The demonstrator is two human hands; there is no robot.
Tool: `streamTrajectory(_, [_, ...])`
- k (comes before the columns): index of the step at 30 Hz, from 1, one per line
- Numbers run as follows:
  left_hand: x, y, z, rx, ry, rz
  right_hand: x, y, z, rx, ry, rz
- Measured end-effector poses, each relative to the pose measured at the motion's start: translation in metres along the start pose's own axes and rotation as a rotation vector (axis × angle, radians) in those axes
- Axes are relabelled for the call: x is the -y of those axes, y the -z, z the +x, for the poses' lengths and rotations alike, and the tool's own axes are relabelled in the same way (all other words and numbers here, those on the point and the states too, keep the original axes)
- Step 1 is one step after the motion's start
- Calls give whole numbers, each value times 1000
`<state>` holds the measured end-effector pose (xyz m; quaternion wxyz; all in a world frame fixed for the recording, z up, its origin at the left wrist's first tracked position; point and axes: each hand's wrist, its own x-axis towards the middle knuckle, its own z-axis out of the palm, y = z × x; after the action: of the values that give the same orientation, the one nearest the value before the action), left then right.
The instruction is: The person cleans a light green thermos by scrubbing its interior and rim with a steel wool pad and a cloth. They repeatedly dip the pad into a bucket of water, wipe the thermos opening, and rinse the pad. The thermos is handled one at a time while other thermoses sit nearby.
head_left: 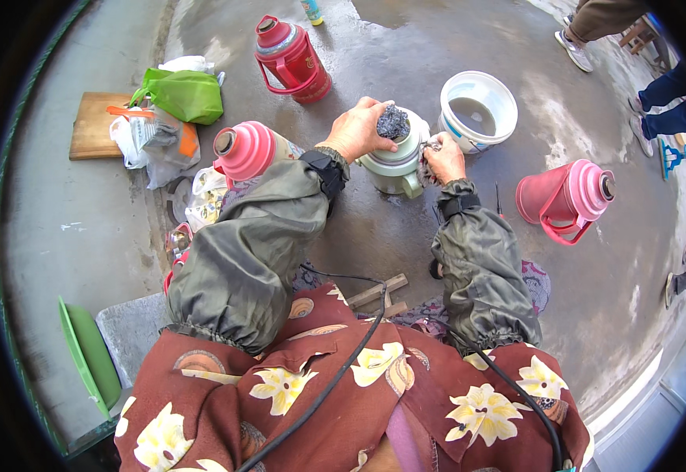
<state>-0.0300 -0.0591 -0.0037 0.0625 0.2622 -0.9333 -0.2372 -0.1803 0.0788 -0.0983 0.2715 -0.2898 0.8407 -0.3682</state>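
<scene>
Pale green flask (391,167) between left hand (356,132) and right hand (447,160): gray scrubber (392,123) gripped in the left, crumpled rag (426,173) gripped in the right (white bucket (480,85) just past it).

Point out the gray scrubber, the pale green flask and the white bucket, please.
Gray scrubber (394,123): head view, crumpled surface.
Pale green flask (390,167): head view, its side.
White bucket (482,87): head view, inner wall.

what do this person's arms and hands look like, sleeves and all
The left sleeve and right sleeve are loose, shiny olive-grey fabric with gathered upper ends. A black band circles each wrist. The left hand and right hand show no gloves.
</scene>
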Motion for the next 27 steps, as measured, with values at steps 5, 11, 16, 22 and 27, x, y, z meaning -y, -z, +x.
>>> streamTrajectory(5, [-2,2,3,18,7,87,-29,-24,-49,-191,-67,362])
streamTrajectory(11, [-8,4,5,44,-4,109,-16,8,32,-290,31,663])
streamTrajectory(16, [-8,3,3,42,7,39,-23,-13,77,45,12,498])
streamTrajectory(22, [-14,5,1,31,16,-6,-65,-31,65,107,59,882])
streamTrajectory(27, [-20,8,4,37,10,16,-79,-14,43,123,-132,911])
